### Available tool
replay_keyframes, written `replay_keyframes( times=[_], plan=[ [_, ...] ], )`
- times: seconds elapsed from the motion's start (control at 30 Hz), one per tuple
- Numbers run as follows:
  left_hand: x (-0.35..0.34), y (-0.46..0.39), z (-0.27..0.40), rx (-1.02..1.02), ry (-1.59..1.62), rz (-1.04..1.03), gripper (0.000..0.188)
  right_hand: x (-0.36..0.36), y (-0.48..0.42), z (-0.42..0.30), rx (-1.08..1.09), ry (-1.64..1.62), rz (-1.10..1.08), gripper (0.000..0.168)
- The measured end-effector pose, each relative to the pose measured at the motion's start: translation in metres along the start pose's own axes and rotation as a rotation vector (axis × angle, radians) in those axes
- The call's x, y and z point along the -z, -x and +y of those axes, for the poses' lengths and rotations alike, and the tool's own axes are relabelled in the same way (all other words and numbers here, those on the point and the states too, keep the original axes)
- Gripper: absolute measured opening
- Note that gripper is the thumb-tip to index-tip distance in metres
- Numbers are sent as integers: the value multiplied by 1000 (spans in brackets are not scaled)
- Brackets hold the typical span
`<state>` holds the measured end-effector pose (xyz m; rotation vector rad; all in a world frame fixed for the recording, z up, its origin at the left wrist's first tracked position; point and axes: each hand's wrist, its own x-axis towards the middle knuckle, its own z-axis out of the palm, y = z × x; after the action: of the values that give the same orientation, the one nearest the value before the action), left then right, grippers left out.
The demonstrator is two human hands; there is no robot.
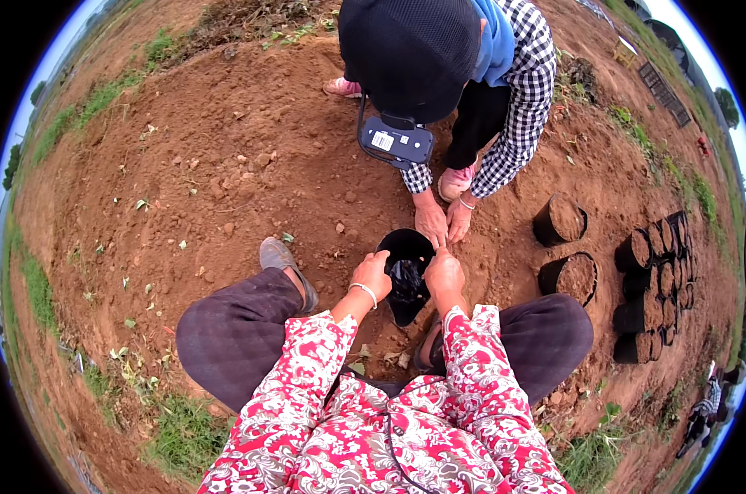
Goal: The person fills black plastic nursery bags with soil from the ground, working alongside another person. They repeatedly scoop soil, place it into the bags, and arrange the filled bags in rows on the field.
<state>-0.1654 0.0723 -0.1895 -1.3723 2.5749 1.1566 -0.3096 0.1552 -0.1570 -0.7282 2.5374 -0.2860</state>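
Note:
A black plastic grow bag [406, 285] is spread open between my knees, its mouth facing up and a few soil crumbs inside. My left hand [371, 276] pinches the bag's left rim. On the opposite side, my right hand [445, 276] grips the rim near its upper right. Just beyond, a co-worker's hands [442, 221] meet close together at the ground, beside the bag's far right edge and almost touching my right fingers. What those hands hold is hidden.
Two soil-filled grow bags [568, 278] stand to the right, with rows of several more filled bags [648, 309] farther out. The co-worker in a dark cap [410, 55] crouches opposite me. Loose reddish soil [224, 160] lies left. A dark crate [664, 92] sits far right.

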Motion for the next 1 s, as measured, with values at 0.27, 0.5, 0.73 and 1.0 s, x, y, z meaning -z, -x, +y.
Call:
replay_keyframes(
  times=[0.27, 0.5, 0.73, 1.0],
  plan=[
    [0, 0, -2, 11, -10, -22, 54, -3, 0, -1, 31, -8, 24, 19],
    [4, 2, 2, 7, -35, -41, 53, -10, -5, 3, 54, -4, 26, 18],
    [-2, -2, -4, -14, -9, 30, 53, -13, 3, 0, 16, 44, -29, 24],
    [0, -1, -8, 20, 4, 20, 53, -12, 1, 1, 25, -3, 26, 18]
  ],
)
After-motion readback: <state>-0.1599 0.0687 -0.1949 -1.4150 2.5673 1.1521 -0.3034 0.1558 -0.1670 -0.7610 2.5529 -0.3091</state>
